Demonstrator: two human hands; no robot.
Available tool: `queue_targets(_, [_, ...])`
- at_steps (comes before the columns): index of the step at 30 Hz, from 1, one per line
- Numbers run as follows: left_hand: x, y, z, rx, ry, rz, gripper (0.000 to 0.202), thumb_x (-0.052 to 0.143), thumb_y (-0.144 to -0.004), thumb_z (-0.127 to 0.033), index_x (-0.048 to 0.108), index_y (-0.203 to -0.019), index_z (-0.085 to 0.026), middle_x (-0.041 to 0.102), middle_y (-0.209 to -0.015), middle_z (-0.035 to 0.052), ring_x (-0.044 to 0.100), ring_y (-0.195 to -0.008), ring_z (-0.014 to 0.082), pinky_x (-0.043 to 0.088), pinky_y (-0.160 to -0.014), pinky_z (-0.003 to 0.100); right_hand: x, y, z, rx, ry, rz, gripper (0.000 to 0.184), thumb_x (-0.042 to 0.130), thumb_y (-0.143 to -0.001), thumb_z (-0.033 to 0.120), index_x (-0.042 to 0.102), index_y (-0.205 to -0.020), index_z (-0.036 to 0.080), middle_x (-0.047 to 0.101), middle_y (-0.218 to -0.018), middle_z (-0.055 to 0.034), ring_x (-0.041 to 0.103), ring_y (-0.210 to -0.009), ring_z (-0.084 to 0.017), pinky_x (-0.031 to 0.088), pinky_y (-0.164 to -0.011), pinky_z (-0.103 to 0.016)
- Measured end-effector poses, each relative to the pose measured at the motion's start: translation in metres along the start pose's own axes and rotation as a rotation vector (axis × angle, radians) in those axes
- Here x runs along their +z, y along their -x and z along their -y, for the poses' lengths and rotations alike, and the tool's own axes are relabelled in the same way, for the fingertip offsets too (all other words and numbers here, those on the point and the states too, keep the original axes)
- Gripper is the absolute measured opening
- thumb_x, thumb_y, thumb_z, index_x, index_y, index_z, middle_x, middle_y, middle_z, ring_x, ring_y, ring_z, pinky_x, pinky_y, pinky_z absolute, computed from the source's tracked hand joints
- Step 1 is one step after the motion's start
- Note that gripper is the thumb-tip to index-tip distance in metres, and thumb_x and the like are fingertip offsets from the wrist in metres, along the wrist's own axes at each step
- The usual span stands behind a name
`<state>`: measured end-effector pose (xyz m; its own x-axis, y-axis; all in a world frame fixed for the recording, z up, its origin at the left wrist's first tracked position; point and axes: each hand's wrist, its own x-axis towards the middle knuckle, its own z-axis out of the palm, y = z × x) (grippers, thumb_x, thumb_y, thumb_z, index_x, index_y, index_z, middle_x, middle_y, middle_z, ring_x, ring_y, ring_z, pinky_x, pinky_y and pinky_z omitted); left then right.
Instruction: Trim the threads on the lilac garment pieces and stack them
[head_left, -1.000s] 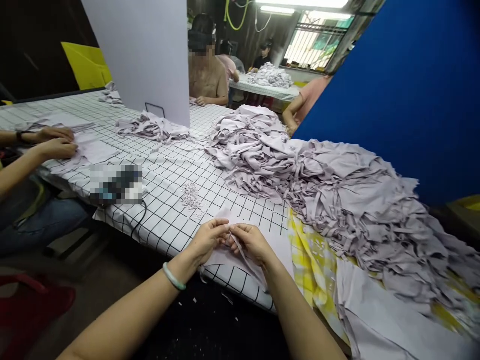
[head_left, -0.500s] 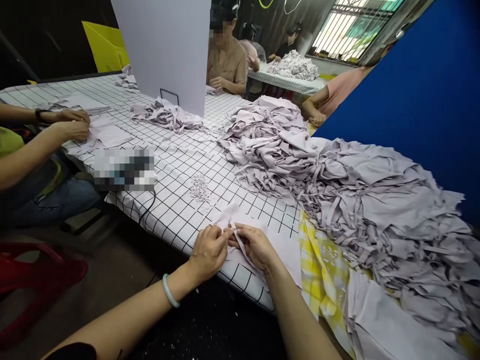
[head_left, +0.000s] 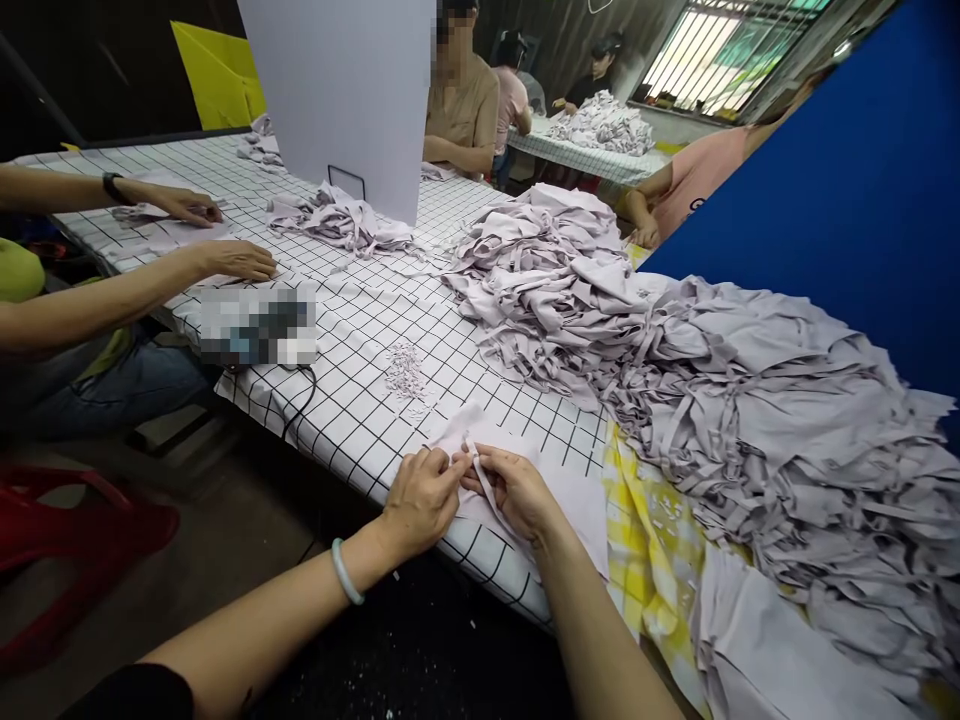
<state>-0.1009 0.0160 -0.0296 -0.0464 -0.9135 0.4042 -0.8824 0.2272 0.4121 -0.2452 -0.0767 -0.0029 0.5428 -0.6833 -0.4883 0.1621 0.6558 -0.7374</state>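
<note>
A pale lilac-grey fabric piece (head_left: 574,490) lies at the near edge of the table, under both of my hands. My left hand (head_left: 426,497), with a pale bangle at the wrist, is closed, thumb and forefinger pinching at a narrow strip of the fabric. Facing it, my right hand (head_left: 516,490) is closed on the same narrow fabric strip (head_left: 482,472), which runs down across its fingers. The fingertips of both hands nearly meet. Just beyond them lies a small scatter of tiny pale scraps (head_left: 406,372).
A large heap of similar fabric pieces (head_left: 720,400) fills the right side, beside a yellow checked cloth (head_left: 649,530). A white upright board (head_left: 345,100) and a blue panel (head_left: 832,200) stand around the grid-patterned table (head_left: 360,330). At left, a co-worker's hands (head_left: 232,262) rest on fabric. A red stool (head_left: 82,540) stands below.
My hands keep their pinch on the strip with little movement. The co-worker's hands at left have moved apart, one reaching rightward. The view has shifted slightly.
</note>
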Motion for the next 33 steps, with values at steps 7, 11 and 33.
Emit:
queue_targets(7, [-0.008, -0.035, 0.017, 0.009, 0.23, -0.037, 0.045, 0.051, -0.083, -0.006, 0.061, -0.124, -0.02, 0.059, -0.117, 0.0117, 0.052, -0.111, 0.026, 0.042, -0.095, 0.042, -0.001, 0.0, -0.001, 0.01, 0.04, 0.001, 0.029, 0.081, -0.071, 0.027, 0.073, -0.094, 0.013, 0.077, -0.082, -0.0088, 0.073, -0.072, -0.017, 0.059, -0.071, -0.027])
queue_targets(11, [-0.013, -0.064, 0.027, 0.035, 0.429, 0.197, 0.038, 0.057, -0.076, -0.005, 0.063, -0.11, -0.018, 0.067, -0.104, 0.0096, 0.058, -0.107, 0.0252, 0.04, -0.098, 0.041, -0.001, 0.001, -0.002, -0.018, 0.083, -0.044, 0.032, 0.085, -0.068, 0.034, 0.07, -0.088, 0.013, 0.075, -0.079, -0.0081, 0.069, -0.065, -0.014, 0.056, -0.06, -0.024])
queue_targets(33, [-0.034, -0.13, 0.033, -0.43, 0.901, 0.814, 0.014, 0.069, -0.07, -0.027, 0.065, -0.076, -0.015, 0.056, -0.056, -0.0023, 0.046, -0.041, 0.0085, 0.03, -0.036, 0.018, -0.006, 0.008, -0.003, -0.27, 0.365, -0.245, 0.036, 0.074, -0.074, 0.053, 0.067, -0.081, 0.018, 0.065, -0.067, -0.0009, 0.036, -0.042, -0.007, 0.025, -0.038, -0.022])
